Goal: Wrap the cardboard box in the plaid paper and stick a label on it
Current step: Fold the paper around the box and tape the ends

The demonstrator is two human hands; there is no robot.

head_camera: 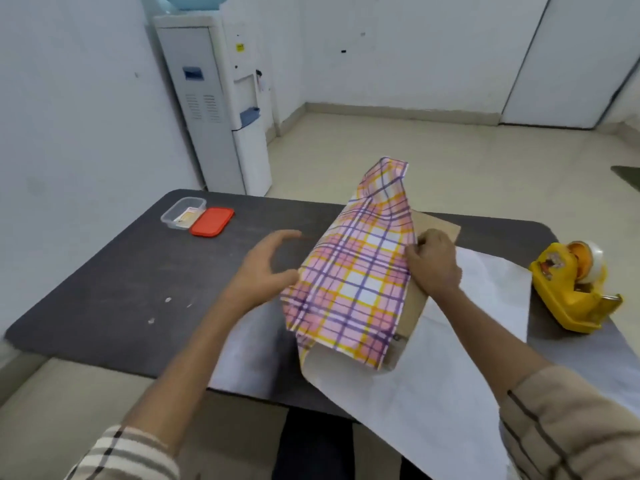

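Note:
The plaid paper (360, 271), pink with purple and orange lines, lies folded over the top of the cardboard box (414, 306) at the table's middle. Its white underside spreads flat to the right and toward me. The paper's far end sticks up crumpled. My right hand (433, 266) pinches the paper's right edge on top of the box. Just left of the box, my left hand (263, 271) hovers with fingers spread and relaxed, holding nothing. Only the box's right side and far corner show.
A yellow tape dispenser (575, 289) sits at the table's right edge. A clear plastic container (183, 213) with small labels inside and its red lid (212, 221) lie at the far left of the dark table (121, 289). A water dispenser (221, 105) stands behind.

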